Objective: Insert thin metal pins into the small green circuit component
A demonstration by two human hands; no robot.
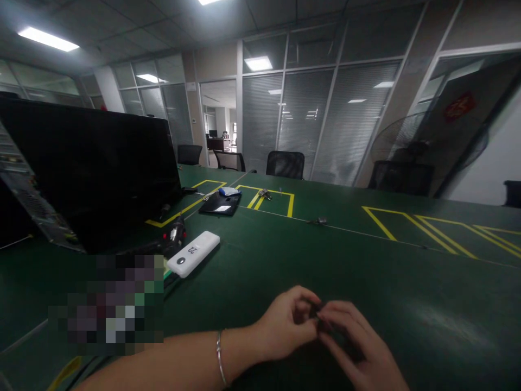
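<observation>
Low over the front of the green table (260, 260), my left hand (287, 325) and my right hand (360, 342) meet fingertip to fingertip. Both are closed in a pinch on a small dark object (315, 309), mostly hidden by the fingers and too blurred to name. A silver bracelet (220, 358) circles my left wrist. The nearest thing beyond my left hand is a white power bank (194, 254) marked 22, lying on the table.
A large black computer monitor (93, 174) stands at left. Behind the power bank lie a black flat pad (220, 203) with a blue-and-white item (229, 191), a metal cluster (265, 194) and a small metal part (321, 221). Yellow tape (291, 206) marks the table. Chairs (285, 164) line its far side.
</observation>
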